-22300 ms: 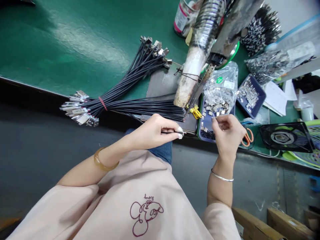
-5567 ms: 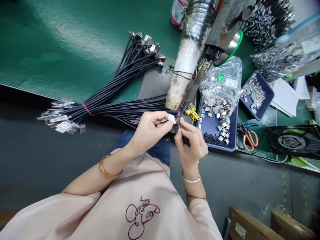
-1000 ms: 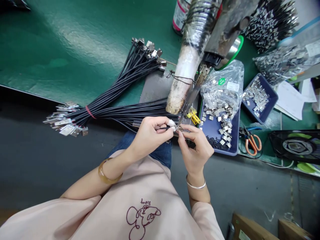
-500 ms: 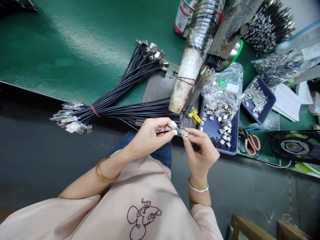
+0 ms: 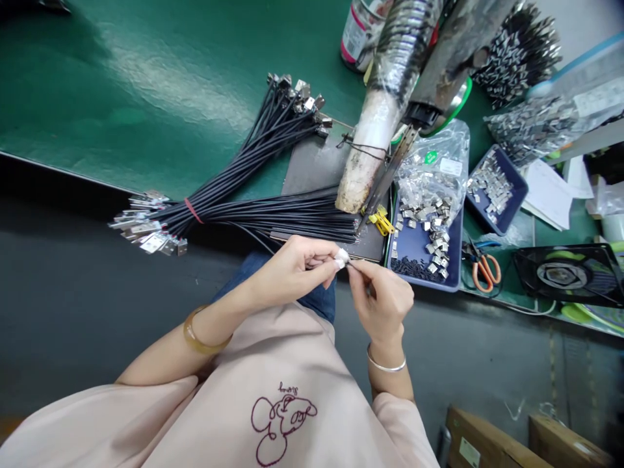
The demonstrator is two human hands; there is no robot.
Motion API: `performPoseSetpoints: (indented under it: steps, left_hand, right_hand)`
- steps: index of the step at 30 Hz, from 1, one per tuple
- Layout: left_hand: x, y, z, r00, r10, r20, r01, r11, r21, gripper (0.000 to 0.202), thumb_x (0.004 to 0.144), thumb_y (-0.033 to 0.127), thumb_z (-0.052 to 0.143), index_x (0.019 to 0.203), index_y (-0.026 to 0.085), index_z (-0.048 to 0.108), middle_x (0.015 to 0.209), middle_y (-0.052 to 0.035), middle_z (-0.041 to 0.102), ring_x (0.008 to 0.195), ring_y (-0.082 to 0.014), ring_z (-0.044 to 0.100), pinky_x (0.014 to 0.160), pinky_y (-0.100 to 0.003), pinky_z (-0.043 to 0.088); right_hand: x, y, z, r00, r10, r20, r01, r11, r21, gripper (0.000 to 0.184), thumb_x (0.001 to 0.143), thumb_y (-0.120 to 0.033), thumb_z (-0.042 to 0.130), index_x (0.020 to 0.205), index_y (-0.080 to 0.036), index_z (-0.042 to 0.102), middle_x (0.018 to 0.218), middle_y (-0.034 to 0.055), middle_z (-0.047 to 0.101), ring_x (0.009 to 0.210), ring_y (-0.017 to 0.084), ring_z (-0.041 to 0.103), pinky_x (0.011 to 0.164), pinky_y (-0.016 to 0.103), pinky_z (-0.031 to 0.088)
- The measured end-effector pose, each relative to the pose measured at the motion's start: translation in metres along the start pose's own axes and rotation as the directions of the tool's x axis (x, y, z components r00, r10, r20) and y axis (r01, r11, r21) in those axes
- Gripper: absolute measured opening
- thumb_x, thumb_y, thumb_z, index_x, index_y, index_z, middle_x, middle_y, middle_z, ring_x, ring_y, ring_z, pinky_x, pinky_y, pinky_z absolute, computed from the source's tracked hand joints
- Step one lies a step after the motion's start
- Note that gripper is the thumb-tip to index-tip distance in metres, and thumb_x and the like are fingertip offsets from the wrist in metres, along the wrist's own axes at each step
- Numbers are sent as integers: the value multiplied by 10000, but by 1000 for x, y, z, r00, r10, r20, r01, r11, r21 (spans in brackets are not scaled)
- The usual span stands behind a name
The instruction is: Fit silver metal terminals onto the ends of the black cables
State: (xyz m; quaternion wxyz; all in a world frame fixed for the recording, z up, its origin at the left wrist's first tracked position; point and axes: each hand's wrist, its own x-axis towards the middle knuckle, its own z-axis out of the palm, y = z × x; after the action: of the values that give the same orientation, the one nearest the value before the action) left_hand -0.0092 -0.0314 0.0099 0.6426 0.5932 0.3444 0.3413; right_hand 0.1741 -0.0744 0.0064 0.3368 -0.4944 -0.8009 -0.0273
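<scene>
My left hand (image 5: 295, 268) is closed in a pinch on the end of a thin black cable, its taped fingertip touching my right hand. My right hand (image 5: 383, 299) is closed too, pinching a small metal connector shell at the cable's tip; the piece is mostly hidden by the fingers. Both hands meet just below the table's front edge, above my lap. A bundle of black cables (image 5: 273, 211) with metal plugs, tied by a red band (image 5: 192, 209), lies on the green table (image 5: 146, 84) right behind my left hand.
A wrapped machine arm (image 5: 377, 123) slopes down over a grey plate (image 5: 316, 166). Blue trays (image 5: 414, 244) of metal shells, a plastic bag of shells (image 5: 433, 169), orange scissors (image 5: 480, 273), a small fan (image 5: 565, 276) and a tin (image 5: 361, 29) crowd the right. Cardboard boxes (image 5: 492, 442) sit below.
Both hands have drawn slightly down and toward me, away from the machine tip, still pinched together on the cable end and shell. The view shifted a little.
</scene>
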Motion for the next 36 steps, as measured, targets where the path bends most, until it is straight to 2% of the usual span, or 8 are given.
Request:
performPoseSetpoints:
  steps: [5, 8, 14, 18, 23, 27, 29, 36]
  left_hand:
    - [-4, -6, -4, 998, -4, 55, 4, 1000, -10, 146, 871, 210, 614, 820, 109, 706, 564, 32, 537, 501, -62, 400, 458, -182, 310]
    - [-6, -4, -7, 992, 71, 109, -74, 997, 30, 90, 828, 189, 693, 821, 122, 753, 670, -11, 663, 539, -73, 478, 487, -188, 361]
    - [-4, 17, -7, 930, 223, 291, -304, 914, 271, 178, 857, 120, 644, 724, 181, 745, 671, -28, 684, 626, -126, 589, 640, -237, 442]
    - [2, 15, -8, 912, 124, 390, -241, 933, 267, 230, 890, 143, 580, 693, 155, 698, 557, 8, 563, 503, -85, 443, 532, -225, 345]
    - [12, -6, -7, 982, -57, 181, 68, 996, -58, 212, 865, 272, 641, 716, 122, 653, 531, 37, 471, 476, -59, 383, 473, -192, 306]
    - [15, -13, 2, 997, -71, -33, 66, 989, -130, 174, 820, 277, 682, 754, 117, 662, 568, 25, 517, 508, -62, 448, 504, -182, 365]
    - [15, -13, 6, 991, -60, -123, 47, 993, -112, 116, 791, 231, 683, 770, 120, 655, 588, 23, 544, 521, -63, 470, 526, -183, 396]
    - [11, -11, 18, 956, 47, -290, -29, 997, 65, 59, 753, 153, 640, 721, 132, 596, 589, 55, 473, 514, -41, 362, 494, -172, 311]
  right_hand:
    - [-4, 10, -29, 960, 279, -19, -274, 952, 139, 132, 947, -271, 598, 861, -220, 683, 677, -22, 664, 467, 78, 520, 457, 225, 370]
    - [-10, 41, -57, 804, 529, -270, -529, 845, 80, 246, 963, -366, 560, 891, -195, 722, 584, -24, 572, 455, 97, 481, 466, 251, 351]
    - [-5, 107, -65, 770, 592, 237, -585, 804, -107, 282, 839, -456, 684, 825, -181, 744, 757, 36, 718, 583, 122, 533, 583, 274, 400]
    - [5, 115, -57, 721, 580, 379, -566, 809, -161, 264, 822, -428, 667, 830, -173, 735, 754, 27, 711, 514, 90, 436, 559, 263, 355]
    - [10, 109, -59, 744, 529, 407, -508, 845, -169, 194, 831, -359, 647, 789, -178, 699, 666, -13, 649, 485, 78, 397, 543, 254, 324]
    - [8, 81, -54, 828, 559, 53, -558, 829, -30, 139, 847, -311, 650, 819, -176, 665, 709, -14, 673, 433, 50, 301, 480, 247, 273]
    - [6, 59, -46, 804, 585, -109, -563, 807, 178, 146, 853, -311, 665, 802, -179, 632, 864, 35, 736, 423, 36, 318, 446, 238, 265]
    - [-3, 10, 3, 776, 625, 81, -579, 656, 484, 142, 870, -324, 669, 903, -191, 629, 814, -3, 706, 414, 22, 360, 405, 196, 269]
